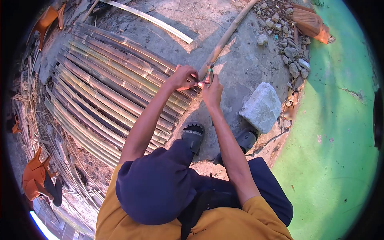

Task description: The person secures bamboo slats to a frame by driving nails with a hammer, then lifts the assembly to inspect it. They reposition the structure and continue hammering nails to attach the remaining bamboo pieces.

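Observation:
My left hand (185, 78) is at the right end of the split bamboo strips (108, 80), with bent fingers pinched near the strip ends. What it pinches is too small to make out. My right hand (212, 93) is just to its right, its fingers wrapped round a hammer (210, 68) whose metal head points up and away from me. The fingertips of both hands nearly meet. A long round pole (228, 34) lies on the ground just beyond the hammer. The bamboo strips lie side by side, to the left of my hands.
A large pale stone block (262, 107) sits right of my feet. Rubble (292, 52) and orange roof tiles (310, 22) border a green surface (332, 140). A pale strip (150, 18) lies at the top. Orange chairs (47, 20) stand at the left.

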The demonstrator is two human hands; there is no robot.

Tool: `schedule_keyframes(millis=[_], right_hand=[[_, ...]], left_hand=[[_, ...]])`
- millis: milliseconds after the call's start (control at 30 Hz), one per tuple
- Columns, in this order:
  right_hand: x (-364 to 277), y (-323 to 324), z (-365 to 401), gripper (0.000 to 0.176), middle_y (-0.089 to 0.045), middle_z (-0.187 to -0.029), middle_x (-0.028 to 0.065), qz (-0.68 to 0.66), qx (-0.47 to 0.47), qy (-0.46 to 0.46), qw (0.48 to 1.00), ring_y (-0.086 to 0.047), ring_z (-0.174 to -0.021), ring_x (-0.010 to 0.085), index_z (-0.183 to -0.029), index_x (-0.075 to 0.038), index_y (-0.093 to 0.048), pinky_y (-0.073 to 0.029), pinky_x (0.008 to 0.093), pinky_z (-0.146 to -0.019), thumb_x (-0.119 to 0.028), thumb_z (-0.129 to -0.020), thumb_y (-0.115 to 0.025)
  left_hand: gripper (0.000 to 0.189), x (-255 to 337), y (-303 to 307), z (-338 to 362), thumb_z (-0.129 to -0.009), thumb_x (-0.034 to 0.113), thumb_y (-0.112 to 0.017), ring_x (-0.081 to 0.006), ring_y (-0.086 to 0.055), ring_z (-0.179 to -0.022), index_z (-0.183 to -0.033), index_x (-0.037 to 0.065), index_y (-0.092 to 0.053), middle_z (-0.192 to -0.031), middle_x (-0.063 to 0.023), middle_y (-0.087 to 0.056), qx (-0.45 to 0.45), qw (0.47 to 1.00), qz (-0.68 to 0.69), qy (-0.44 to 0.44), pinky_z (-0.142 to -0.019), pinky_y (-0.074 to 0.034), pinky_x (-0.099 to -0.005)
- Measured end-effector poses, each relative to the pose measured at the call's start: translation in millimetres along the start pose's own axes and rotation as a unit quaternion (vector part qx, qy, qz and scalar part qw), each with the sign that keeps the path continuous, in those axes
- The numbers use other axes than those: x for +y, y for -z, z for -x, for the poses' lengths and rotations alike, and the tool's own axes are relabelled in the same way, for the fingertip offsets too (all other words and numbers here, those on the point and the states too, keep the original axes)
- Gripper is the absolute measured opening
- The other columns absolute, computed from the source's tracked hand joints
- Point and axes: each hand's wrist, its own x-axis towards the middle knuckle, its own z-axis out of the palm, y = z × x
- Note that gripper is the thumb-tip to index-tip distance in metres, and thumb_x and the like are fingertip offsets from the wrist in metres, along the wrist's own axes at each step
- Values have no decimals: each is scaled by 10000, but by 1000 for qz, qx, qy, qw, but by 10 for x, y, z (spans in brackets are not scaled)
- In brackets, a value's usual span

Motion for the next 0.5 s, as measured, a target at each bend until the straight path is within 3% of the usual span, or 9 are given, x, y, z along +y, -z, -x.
schedule_keyframes(millis=[67, 167, 233, 300, 367, 400, 500], right_hand=[[7, -9, 15, 377, -732, -847, 163, 6, 3, -6, 1000, -756, -791, 331, -1043, -16, -565, -540, 425, -668, 13, -791, -843], [2, -4, 22, 369, -737, -842, 162, 2, 18, 1, 1000, -747, -769, 321, -1039, -16, -575, -534, 420, -661, -8, -790, -848], [-59, 38, 64, 356, -747, -887, 186, 4, -10, -20, 1000, -751, -867, 391, -1059, -3, -561, -553, 477, -734, 13, -817, -821], [-105, 103, 118, 276, -747, -897, 199, -7, -16, -20, 1000, -749, -877, 396, -1031, 8, -579, -548, 481, -746, -41, -863, -793], [-98, 166, 177, 211, -738, -879, 205, 30, -1, -38, 999, -741, -831, 391, -1007, 21, -606, -543, 466, -727, -129, -930, -733], [4, 163, 230, 238, -716, -828, 195, 12, 26, -3, 1000, -715, -757, 386, -1000, 23, -630, -525, 458, -688, -213, -984, -657], [39, 313, 398, 244, -691, -789, 191, 8, 1, -26, 1000, -686, -698, 383, -1019, 20, -634, -505, 468, -656, -223, -999, -630]], left_hand=[[319, -45, -47, 22, -725, 287, -907, -233, -650, -1008, -955, 165, -722, -936, -7, -680, -6, 999, -40, -18, -910, -385, -416], [321, -30, -57, 22, -727, 280, -909, -230, -652, -1014, -965, 163, -727, -940, -5, -689, 2, 1000, -18, -7, -913, -386, -413], [317, -36, -79, 22, -734, 272, -907, -226, -654, -1019, -972, 161, -729, -951, -6, -695, 15, 1000, -22, -12, -918, -383, -414], [332, -46, -99, 32, -734, 299, -907, -225, -657, -1023, -976, 156, -731, -956, -8, -701, 22, 1000, -11, -1, -925, -378, -412], [377, -71, -118, 23, -718, 356, -918, -223, -648, -1026, -983, 158, -737, -969, -9, -698, 24, 999, -26, -1, -934, -368, -406], [411, -57, -129, 37, -703, 392, -919, -227, -637, -1022, -992, 162, -738, -955, -12, -685, 35, 999, -30, -12, -931, -366, -403], [481, -7, -150, 69, -673, 484, -916, -224, -610, -1005, -998, 171, -749, -919, -15, -638, 54, 997, -49, -22, -933, -361, -394]])
